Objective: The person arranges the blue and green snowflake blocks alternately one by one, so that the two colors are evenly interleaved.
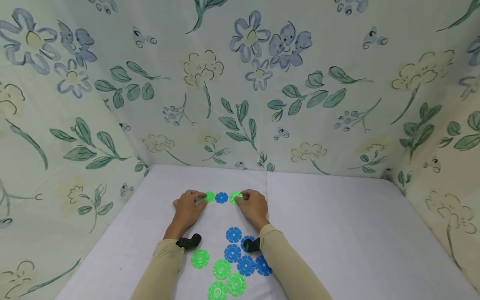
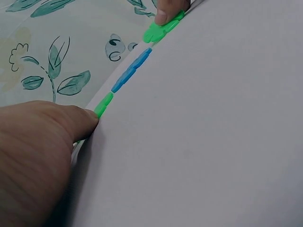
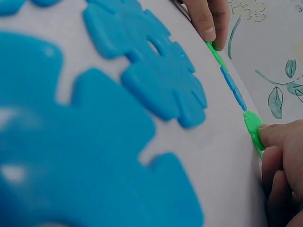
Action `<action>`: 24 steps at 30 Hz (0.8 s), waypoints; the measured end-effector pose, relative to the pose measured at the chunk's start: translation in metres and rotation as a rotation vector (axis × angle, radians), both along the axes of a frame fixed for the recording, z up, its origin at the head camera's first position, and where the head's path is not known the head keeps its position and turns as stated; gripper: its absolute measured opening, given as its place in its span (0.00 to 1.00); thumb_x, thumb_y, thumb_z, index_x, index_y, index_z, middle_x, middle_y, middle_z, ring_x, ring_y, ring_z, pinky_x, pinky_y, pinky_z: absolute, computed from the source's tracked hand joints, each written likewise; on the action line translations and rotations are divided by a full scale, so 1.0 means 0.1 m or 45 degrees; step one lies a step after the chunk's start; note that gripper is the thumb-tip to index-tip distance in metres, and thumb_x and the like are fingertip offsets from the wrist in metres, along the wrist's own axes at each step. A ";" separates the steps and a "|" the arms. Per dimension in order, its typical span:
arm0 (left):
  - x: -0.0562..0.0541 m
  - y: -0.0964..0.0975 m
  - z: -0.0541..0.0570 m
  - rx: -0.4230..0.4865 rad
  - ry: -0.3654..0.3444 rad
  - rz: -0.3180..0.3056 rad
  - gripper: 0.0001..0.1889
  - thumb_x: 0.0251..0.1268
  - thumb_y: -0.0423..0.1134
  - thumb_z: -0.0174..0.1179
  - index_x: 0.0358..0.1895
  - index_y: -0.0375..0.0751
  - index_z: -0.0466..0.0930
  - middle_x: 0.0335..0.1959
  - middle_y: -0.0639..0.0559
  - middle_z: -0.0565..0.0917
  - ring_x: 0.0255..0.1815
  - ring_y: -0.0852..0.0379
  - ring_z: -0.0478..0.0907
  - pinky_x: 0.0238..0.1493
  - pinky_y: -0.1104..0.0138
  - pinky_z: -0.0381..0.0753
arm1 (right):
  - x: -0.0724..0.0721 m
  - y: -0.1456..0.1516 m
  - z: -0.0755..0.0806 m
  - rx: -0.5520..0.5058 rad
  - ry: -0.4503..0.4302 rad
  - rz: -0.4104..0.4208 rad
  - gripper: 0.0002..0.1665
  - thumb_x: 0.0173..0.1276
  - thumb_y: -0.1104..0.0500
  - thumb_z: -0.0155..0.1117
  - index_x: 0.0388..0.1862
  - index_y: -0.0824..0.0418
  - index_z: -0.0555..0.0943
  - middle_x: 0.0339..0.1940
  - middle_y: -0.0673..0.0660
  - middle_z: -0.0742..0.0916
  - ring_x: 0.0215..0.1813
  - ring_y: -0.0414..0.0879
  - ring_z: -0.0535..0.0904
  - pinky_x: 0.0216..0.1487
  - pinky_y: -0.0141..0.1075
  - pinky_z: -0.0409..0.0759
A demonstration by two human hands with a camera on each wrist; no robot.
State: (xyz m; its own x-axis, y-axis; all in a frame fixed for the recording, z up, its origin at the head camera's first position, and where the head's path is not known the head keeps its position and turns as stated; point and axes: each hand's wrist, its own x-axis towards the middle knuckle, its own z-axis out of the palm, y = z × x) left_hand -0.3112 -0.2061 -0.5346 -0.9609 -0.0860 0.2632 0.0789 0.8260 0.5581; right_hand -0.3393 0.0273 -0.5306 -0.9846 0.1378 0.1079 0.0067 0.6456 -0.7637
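Three notched, flower-shaped plastic discs form a row on the white table. A blue disc (image 1: 221, 198) lies flat in the middle. My left hand (image 1: 186, 209) holds the green disc (image 1: 209, 197) at the row's left end by its edge, with thumb and forefinger. At the right end, my right hand (image 1: 255, 207) pinches another green disc (image 1: 235, 197) between thumb and fingers. That disc looks slightly tilted in the left wrist view, close beside the blue disc (image 2: 131, 71). Whether the discs touch, I cannot tell.
Nearer me lie several loose blue discs (image 1: 233, 234), some partly hidden by the right wrist and sleeve. Several green discs (image 1: 222, 269) lie between the forearms. Each wrist wears a black camera (image 1: 189, 241). Floral cloth (image 1: 240, 91) hangs behind the white table (image 1: 337, 233).
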 end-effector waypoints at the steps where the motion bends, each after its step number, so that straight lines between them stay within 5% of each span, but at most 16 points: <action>1: 0.00 0.00 0.00 -0.001 0.003 0.000 0.14 0.67 0.46 0.65 0.54 0.52 0.86 0.54 0.49 0.81 0.60 0.47 0.76 0.55 0.48 0.57 | 0.00 0.00 0.00 0.006 -0.002 -0.001 0.18 0.59 0.43 0.75 0.43 0.52 0.88 0.33 0.47 0.86 0.39 0.44 0.78 0.44 0.40 0.75; 24: 0.00 0.00 0.01 0.000 -0.005 0.010 0.14 0.67 0.46 0.65 0.54 0.52 0.86 0.53 0.50 0.81 0.60 0.48 0.76 0.55 0.49 0.57 | 0.04 0.02 0.05 0.047 0.014 0.032 0.18 0.57 0.43 0.77 0.40 0.52 0.88 0.34 0.49 0.86 0.38 0.45 0.78 0.43 0.40 0.76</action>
